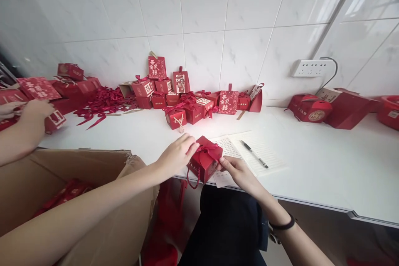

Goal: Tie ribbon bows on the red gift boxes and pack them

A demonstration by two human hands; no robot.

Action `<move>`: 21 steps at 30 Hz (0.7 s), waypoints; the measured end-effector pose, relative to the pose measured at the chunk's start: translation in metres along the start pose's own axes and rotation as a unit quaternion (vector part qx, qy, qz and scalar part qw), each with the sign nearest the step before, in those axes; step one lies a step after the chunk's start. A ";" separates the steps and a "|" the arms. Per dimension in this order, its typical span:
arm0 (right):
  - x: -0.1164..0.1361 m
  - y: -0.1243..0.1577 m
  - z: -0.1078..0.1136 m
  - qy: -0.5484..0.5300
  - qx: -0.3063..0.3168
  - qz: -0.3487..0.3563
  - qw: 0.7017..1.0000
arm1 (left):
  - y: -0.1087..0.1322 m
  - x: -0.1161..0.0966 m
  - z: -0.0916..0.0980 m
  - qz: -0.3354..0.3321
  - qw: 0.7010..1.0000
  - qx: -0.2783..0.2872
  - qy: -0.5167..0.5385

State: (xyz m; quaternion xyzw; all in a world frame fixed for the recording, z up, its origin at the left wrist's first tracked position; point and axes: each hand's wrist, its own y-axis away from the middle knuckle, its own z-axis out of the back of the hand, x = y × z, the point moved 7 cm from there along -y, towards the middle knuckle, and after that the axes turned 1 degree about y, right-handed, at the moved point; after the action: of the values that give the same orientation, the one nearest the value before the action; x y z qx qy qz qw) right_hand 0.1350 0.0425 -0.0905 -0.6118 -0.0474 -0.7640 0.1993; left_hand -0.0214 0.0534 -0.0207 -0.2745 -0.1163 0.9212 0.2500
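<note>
A small red gift box [203,165] with a red ribbon [209,150] tied in a bow on top sits tilted at the table's front edge. A twisted red cord handle hangs from its left side. My left hand [178,152] reaches in from the left, fingers pinched at the ribbon by the box's upper left edge. At the box's right side, my right hand [237,171] grips it, thumb in front beside the ribbon's end, other fingers partly hidden. Partly under the box lies a handwritten sheet [229,148].
An open cardboard box [118,212] with red items stands at left. Another person's hand [35,118] is among red boxes at far left. Behind are loose ribbons [107,100] and several finished boxes [195,113]. A pen [254,153] lies on lined paper; a power strip [311,68] is on the wall.
</note>
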 end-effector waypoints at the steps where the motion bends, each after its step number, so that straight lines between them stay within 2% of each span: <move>1: -0.002 -0.001 0.003 -0.002 -0.013 -0.004 1.000 | -0.004 0.005 0.001 0.017 1.000 0.007 0.013; 5: -0.007 -0.002 0.017 0.008 -0.062 -0.016 0.998 | -0.012 0.033 -0.001 0.112 0.984 0.037 0.130; 9: -0.007 0.000 0.028 0.036 -0.095 -0.031 0.994 | -0.006 0.048 -0.019 0.178 0.938 0.113 0.276; 13: -0.014 0.005 0.044 0.011 -0.130 -0.061 0.990 | 0.002 0.062 -0.018 0.208 0.929 0.115 0.283; 15: -0.023 0.011 0.062 -0.043 -0.178 -0.078 0.980 | 0.006 0.076 -0.008 0.232 0.933 0.096 0.258; 17: -0.029 0.018 0.086 -0.110 -0.243 -0.077 0.961 | 0.010 0.092 0.010 0.254 0.935 0.060 0.240; 19: -0.028 0.024 0.108 -0.175 -0.299 -0.053 0.937 | 0.012 0.106 0.034 0.277 0.929 0.004 0.246; 21: -0.018 0.023 0.123 -0.225 -0.320 -0.017 0.920 | 0.013 0.112 0.057 0.291 0.912 -0.058 0.282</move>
State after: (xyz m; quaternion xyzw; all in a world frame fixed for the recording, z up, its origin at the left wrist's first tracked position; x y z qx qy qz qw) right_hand 0.2592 0.0648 -0.0812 -0.7978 0.1458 -0.5839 -0.0365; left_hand -0.1398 0.0963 -0.0280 -0.5591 -0.0093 0.8287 -0.0236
